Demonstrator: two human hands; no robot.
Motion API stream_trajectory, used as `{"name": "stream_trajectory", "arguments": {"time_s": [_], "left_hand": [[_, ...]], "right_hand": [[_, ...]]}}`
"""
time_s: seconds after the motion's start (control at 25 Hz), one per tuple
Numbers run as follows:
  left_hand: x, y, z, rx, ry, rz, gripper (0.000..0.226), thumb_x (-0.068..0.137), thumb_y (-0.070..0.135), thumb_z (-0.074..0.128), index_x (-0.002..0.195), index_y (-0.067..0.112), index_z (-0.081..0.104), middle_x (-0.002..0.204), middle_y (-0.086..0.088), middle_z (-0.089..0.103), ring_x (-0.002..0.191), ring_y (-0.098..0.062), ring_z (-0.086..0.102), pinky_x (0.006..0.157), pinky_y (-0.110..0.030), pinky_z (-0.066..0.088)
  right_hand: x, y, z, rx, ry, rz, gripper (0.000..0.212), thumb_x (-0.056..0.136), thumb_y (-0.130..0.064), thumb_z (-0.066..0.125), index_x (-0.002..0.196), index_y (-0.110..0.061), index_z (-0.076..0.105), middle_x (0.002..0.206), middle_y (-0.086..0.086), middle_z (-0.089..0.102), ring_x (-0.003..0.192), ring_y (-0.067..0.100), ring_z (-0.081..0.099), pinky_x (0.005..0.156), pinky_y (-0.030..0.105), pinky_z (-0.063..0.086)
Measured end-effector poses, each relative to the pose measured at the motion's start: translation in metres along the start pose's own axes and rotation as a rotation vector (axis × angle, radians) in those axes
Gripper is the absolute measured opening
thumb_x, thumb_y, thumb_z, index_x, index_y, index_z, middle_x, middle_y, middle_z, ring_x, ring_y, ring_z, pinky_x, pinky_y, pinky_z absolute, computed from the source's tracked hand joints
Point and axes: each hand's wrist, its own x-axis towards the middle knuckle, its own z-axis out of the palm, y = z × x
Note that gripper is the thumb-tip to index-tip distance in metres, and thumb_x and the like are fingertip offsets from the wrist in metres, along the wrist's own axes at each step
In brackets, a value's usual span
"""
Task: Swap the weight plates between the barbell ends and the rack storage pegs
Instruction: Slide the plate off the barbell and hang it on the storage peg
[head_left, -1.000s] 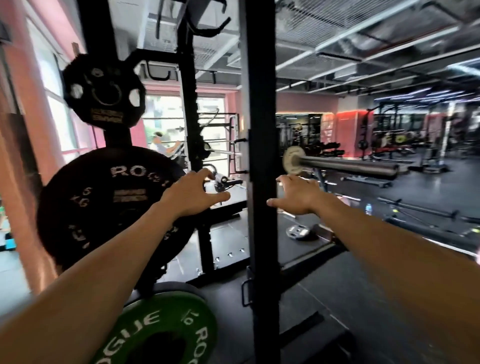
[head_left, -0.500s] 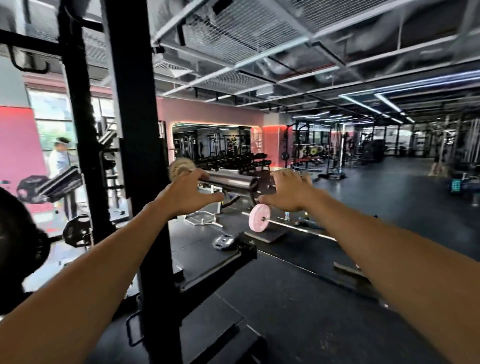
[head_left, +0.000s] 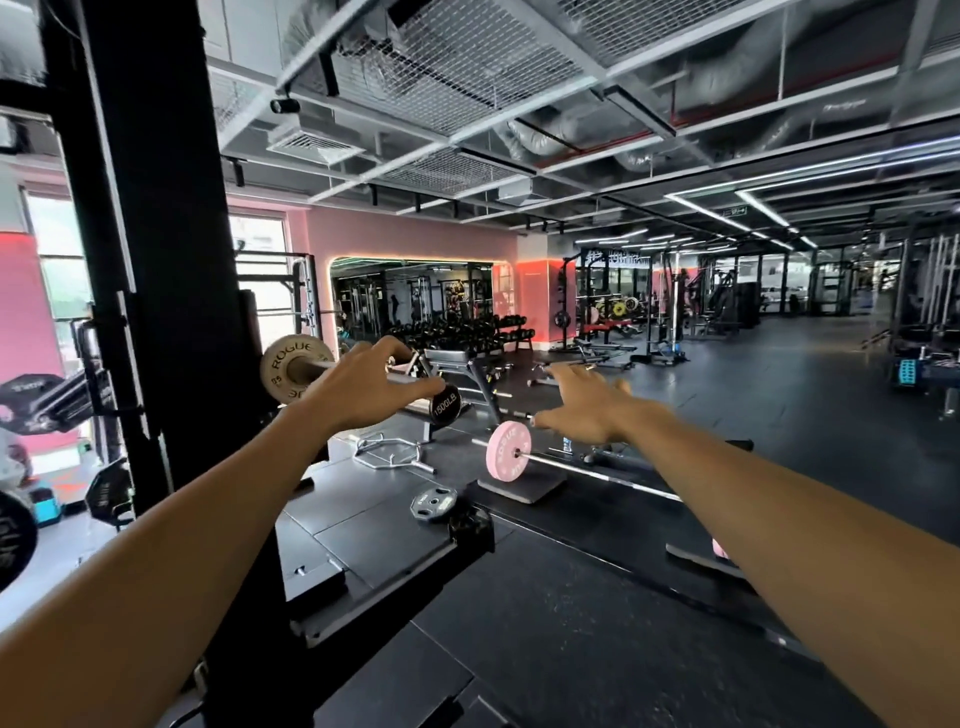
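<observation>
Plate (head_left: 295, 368) first: a small pale Rogue disc sits seated on the barbell sleeve (head_left: 415, 387), hard against the collar beside the black rack upright (head_left: 156, 291). The sleeve runs out toward you and ends in a black cap marked 1500LB.

Your left hand (head_left: 363, 387) hovers over the bare sleeve between plate and cap, fingers (head_left: 410, 387) spread and lightly curved, thumb low near the cap. You hold nothing yet; whether the palm touches the steel I cannot tell. Your right hand (head_left: 584, 405) is off beyond the sleeve's end, fingers apart and flat, gripping nothing.

So the step in hand looks like the reach for this end's plate, to strip it off and take it to the rack pegs. No plate is off the sleeve here.

For the next move, I judge you need both hands back at the plate's rim, one each side, then a straight pull along the sleeve past the cap. Keep it square or it will bind. It looks light, so one hand may do.

Further out, a dark plate (head_left: 434, 503) lies flat on the floor, a pink plate (head_left: 508, 451) stands on a second bar (head_left: 597, 470), and black plates (head_left: 31, 400) hang behind the upright at the left.
</observation>
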Motion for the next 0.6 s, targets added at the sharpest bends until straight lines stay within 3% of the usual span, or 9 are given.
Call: {"name": "stream_trajectory", "arguments": {"time_s": [0.12, 0.32, 0.48, 0.6], "left_hand": [[0.027, -0.027, 0.004, -0.004, 0.055, -0.066, 0.071, 0.074, 0.077, 0.055, 0.125, 0.027, 0.054, 0.133, -0.008, 0.053, 0.117, -0.024, 0.053, 0.093, -0.038, 0.042], [0.062, -0.097, 0.009, -0.008, 0.125, -0.167, 0.068, 0.059, 0.094, 0.049, 0.092, 0.036, 0.057, 0.109, 0.003, 0.061, 0.096, -0.023, 0.063, 0.087, -0.043, 0.054], [0.060, -0.133, 0.006, 0.091, 0.103, -0.345, 0.063, 0.067, 0.084, 0.049, 0.111, 0.040, 0.055, 0.103, 0.004, 0.063, 0.093, -0.023, 0.064, 0.086, -0.041, 0.053], [0.063, -0.168, 0.005, 0.144, 0.149, -0.481, 0.065, 0.066, 0.087, 0.045, 0.110, 0.039, 0.050, 0.105, 0.000, 0.065, 0.091, -0.025, 0.065, 0.085, -0.043, 0.053]], "right_hand": [[0.048, -0.006, 0.015, 0.032, -0.030, -0.082, 0.078, 0.088, -0.047, 0.057, 0.151, -0.025, 0.016, 0.158, 0.004, 0.023, 0.142, 0.029, 0.028, 0.115, 0.059, 0.011], [0.123, -0.034, 0.036, 0.122, -0.037, -0.252, 0.073, 0.092, -0.037, 0.060, 0.152, -0.023, 0.021, 0.158, 0.004, 0.025, 0.142, 0.027, 0.030, 0.113, 0.043, 0.022], [0.180, -0.060, 0.058, 0.103, -0.060, -0.327, 0.072, 0.092, -0.039, 0.058, 0.151, -0.023, 0.020, 0.159, 0.003, 0.023, 0.143, 0.027, 0.028, 0.116, 0.055, 0.017], [0.227, -0.087, 0.076, 0.120, -0.070, -0.385, 0.070, 0.092, -0.042, 0.058, 0.149, -0.025, 0.023, 0.157, 0.003, 0.027, 0.142, 0.026, 0.031, 0.114, 0.053, 0.020]]}}
